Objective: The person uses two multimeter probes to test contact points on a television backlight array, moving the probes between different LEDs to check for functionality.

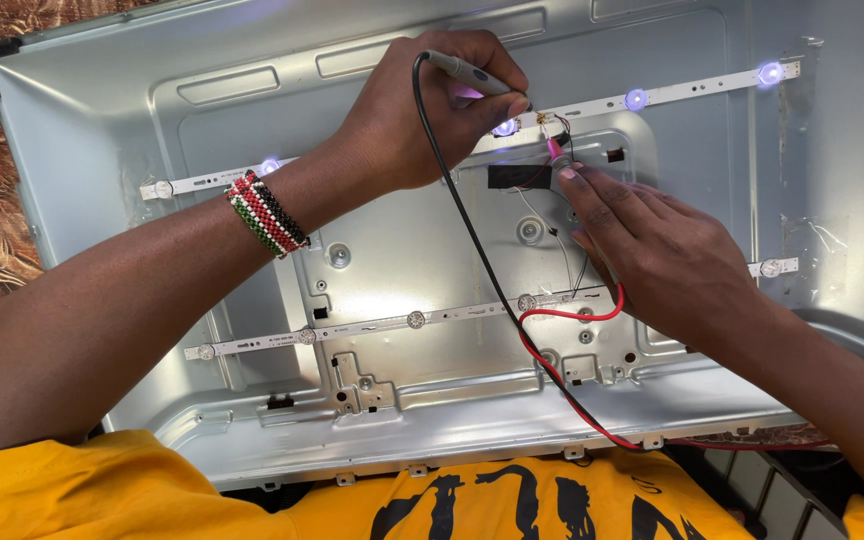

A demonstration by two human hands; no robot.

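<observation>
Left hand is up on the upper light strip, fingers pinched tight around a grey probe, its tip pressed down onto the strip right beside a glowing lens. A black lead drops away from that probe, running down below the grip across the grey metal back panel toward the person's body. The right hand sits just to the right of that contact point, fingertips clamped on a pink-tipped probe that touches the same strip at a little cluster of thin wires (the two probe tips are just beside each other, not touching as far as one can tell). A red lead curls out from under the right palm and joins the black one lower down. Further right of both grips, two more lenses shine violet-white on the strip. Below the hands lies a second strip, unlit. A beaded wristband circles the left wrist.
</observation>
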